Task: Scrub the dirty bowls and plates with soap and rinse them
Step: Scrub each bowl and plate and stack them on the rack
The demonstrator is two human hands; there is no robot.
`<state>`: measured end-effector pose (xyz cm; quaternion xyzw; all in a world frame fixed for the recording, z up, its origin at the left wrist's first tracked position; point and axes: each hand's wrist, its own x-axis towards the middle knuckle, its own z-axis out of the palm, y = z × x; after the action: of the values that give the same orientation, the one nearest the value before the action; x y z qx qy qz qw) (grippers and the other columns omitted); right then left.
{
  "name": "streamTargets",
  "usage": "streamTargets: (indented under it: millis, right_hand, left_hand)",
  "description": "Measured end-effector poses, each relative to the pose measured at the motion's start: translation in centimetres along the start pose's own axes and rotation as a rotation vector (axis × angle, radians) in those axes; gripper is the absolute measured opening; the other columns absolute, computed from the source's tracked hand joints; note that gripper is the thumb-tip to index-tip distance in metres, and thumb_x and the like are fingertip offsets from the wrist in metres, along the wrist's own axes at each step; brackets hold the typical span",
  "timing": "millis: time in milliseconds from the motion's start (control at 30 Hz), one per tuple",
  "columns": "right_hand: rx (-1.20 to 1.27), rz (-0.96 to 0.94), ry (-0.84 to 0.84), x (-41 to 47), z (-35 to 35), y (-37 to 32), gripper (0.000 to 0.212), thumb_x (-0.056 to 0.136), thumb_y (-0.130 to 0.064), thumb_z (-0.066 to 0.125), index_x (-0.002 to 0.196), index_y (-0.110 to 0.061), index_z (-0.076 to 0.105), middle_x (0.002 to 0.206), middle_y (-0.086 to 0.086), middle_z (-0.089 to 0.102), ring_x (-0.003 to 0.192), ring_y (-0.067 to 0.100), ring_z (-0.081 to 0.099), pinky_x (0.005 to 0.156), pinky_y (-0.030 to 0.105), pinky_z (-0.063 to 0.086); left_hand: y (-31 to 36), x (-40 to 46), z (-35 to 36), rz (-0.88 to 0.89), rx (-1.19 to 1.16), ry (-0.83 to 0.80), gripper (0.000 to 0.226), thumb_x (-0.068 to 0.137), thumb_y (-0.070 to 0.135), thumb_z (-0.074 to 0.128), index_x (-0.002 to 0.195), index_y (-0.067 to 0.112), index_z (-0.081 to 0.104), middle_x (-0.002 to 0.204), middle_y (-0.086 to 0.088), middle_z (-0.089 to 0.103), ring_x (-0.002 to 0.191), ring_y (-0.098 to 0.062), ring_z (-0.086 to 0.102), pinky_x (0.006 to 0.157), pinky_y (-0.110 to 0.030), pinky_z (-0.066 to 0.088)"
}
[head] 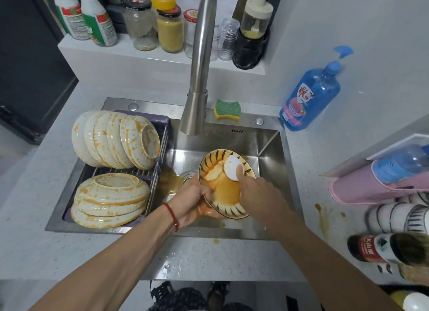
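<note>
— Reporting on the sink: what does each hand have?

— The left hand (pixel 197 198) is closed on the near-left rim of a yellow ceramic bowl with black rim dashes (pixel 226 187), held over the stainless steel sink basin (pixel 267 148) and tilted so its sauce-smeared inside faces up and left. The right hand (pixel 257 191) has its fingers curled, pressing a round white scrubbing pad (pixel 233 169) against the bowl's inner wall near the far rim.

— And the relation that governs the next stroke?

— The pad sits at the bowl's far edge, beyond the right hand; the orange residue lies nearer, towards the left hand. In my judgement the stroke should be drawn back towards the body.

— Outstanding work?

— Stained cream ribbed bowls (pixel 116 141) and stained cream plates stacked upside down (pixel 111 199) wait in the wire drainer rack (pixel 153 171), left of the bowl. The steel tap (pixel 199 67) shows no water running.
</note>
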<state>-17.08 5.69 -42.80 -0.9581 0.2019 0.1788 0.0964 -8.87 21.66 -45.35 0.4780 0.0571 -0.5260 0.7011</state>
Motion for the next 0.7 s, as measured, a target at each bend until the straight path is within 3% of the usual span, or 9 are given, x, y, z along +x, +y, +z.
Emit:
streamTargets:
  millis: [100, 233, 300, 367, 467, 600, 700]
  right_hand:
    - [0.060, -0.163, -0.069, -2.5, 1.4, -1.4, 0.065, 0.104, -0.015, 0.038, 0.161, -0.024, 0.008, 0.096, 0.002, 0.060, 0.080, 0.021, 0.054, 0.068, 0.036, 0.044]
    - [0.045, 0.004, -0.026, -0.9, 1.3, 0.9, 0.067, 0.102, -0.012, 0.035, 0.162, -0.023, 0.008, 0.107, 0.006, 0.066, 0.083, 0.023, 0.058, 0.068, 0.036, 0.042]
    - [0.063, -0.082, -0.047, -2.3, 2.1, -1.1, 0.069, 0.102, -0.014, 0.039, 0.161, -0.027, 0.005, 0.102, 0.006, 0.065, 0.078, 0.023, 0.053, 0.066, 0.036, 0.041]
    - [0.046, -0.147, -0.042, -3.4, 2.8, -1.8, 0.068, 0.103, -0.017, 0.042, 0.160, -0.028, 0.005, 0.094, 0.004, 0.062, 0.076, 0.022, 0.053, 0.065, 0.035, 0.041]
    - [0.037, 0.003, -0.012, -1.7, 2.4, 0.3, 0.068, 0.103, -0.014, 0.041, 0.162, -0.023, 0.008, 0.096, 0.004, 0.063, 0.081, 0.021, 0.061, 0.067, 0.035, 0.047]
    - [0.075, -0.130, -0.096, -4.6, 3.0, -2.4, 0.070, 0.104, -0.014, 0.042, 0.161, -0.027, 0.004, 0.074, -0.002, 0.044, 0.065, 0.016, 0.047, 0.063, 0.036, 0.040]
    - [-0.001, -0.032, -0.052, -3.4, 2.9, -0.6, 0.068, 0.105, -0.017, 0.041, 0.163, -0.025, 0.006, 0.083, 0.000, 0.053, 0.072, 0.017, 0.055, 0.063, 0.033, 0.042]
  left_hand:
    - [0.0, 0.3, -0.6, 0.025, -0.027, 0.023, 0.075, 0.070, -0.023, 0.040, 0.140, 0.004, 0.052, 0.126, -0.027, 0.069, 0.111, -0.052, 0.068, 0.090, -0.080, 0.047]
    - [0.2, 0.2, -0.9, 0.027, -0.021, 0.045, 0.069, 0.077, -0.027, 0.033, 0.135, 0.005, 0.053, 0.129, -0.027, 0.066, 0.104, -0.044, 0.073, 0.078, -0.063, 0.060]
    - [0.2, 0.3, -0.9, 0.034, -0.018, 0.082, 0.072, 0.074, -0.028, 0.032, 0.134, 0.004, 0.055, 0.131, -0.029, 0.064, 0.107, -0.042, 0.073, 0.079, -0.052, 0.062]
    - [0.2, 0.3, -1.1, 0.054, -0.009, 0.095, 0.075, 0.071, -0.028, 0.031, 0.135, 0.002, 0.055, 0.131, -0.030, 0.064, 0.110, -0.043, 0.071, 0.078, -0.054, 0.061]
    - [0.2, 0.2, -1.0, 0.069, -0.001, 0.077, 0.075, 0.072, -0.030, 0.034, 0.134, 0.006, 0.055, 0.126, -0.025, 0.068, 0.106, -0.042, 0.072, 0.073, -0.059, 0.061]
    - [0.2, 0.3, -1.2, 0.085, 0.046, 0.120, 0.080, 0.070, -0.030, 0.029, 0.137, 0.006, 0.053, 0.115, -0.024, 0.067, 0.096, -0.036, 0.071, 0.066, -0.047, 0.061]
    - [0.2, 0.3, -1.5, 0.101, 0.062, 0.131, 0.083, 0.070, -0.030, 0.031, 0.136, 0.015, 0.055, 0.122, -0.022, 0.067, 0.101, -0.035, 0.070, 0.071, -0.048, 0.060]
